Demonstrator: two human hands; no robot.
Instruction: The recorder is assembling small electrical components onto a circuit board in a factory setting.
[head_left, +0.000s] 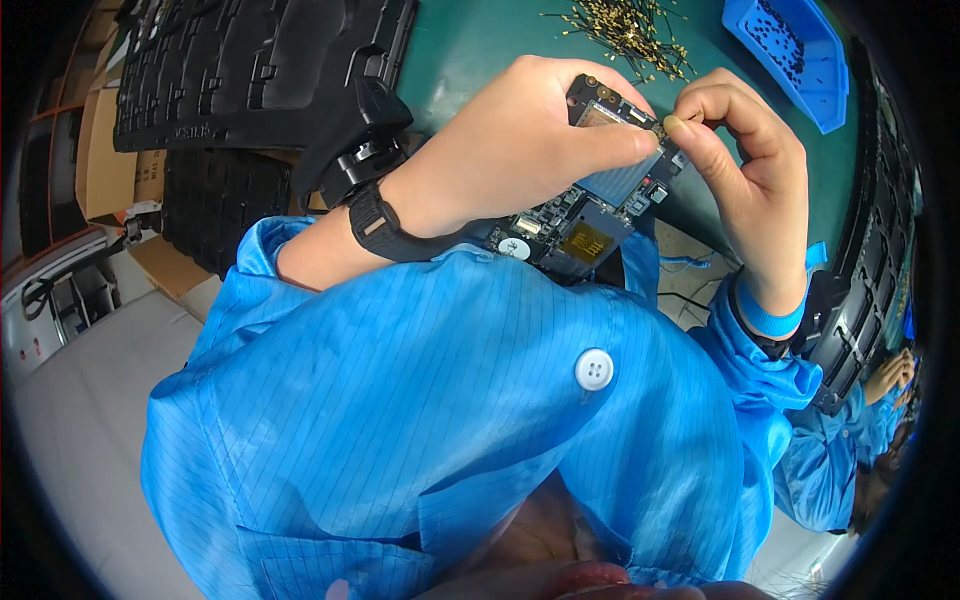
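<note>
My left hand (520, 140) grips a black circuit board (550, 222) and holds it tilted in front of my chest, its thumb lying across a silver metal shield on the board. Small chips and a slot with gold contacts show on the board's lower half. At the board's upper right edge, my right hand (755, 160) pinches thumb and forefinger together. Whatever sits between those fingertips is too small and covered to make out. Beyond the hands lies a loose pile of short black cables with gold-coloured ends (635, 38) on the green tabletop (480, 60).
A blue plastic bin (830, 100) with small black pieces stands at the far right. Black moulded trays (250, 70) are at the left, near a cardboard box (105, 150). More black trays (865, 260) line the right side, where another person in blue (820, 460) sits.
</note>
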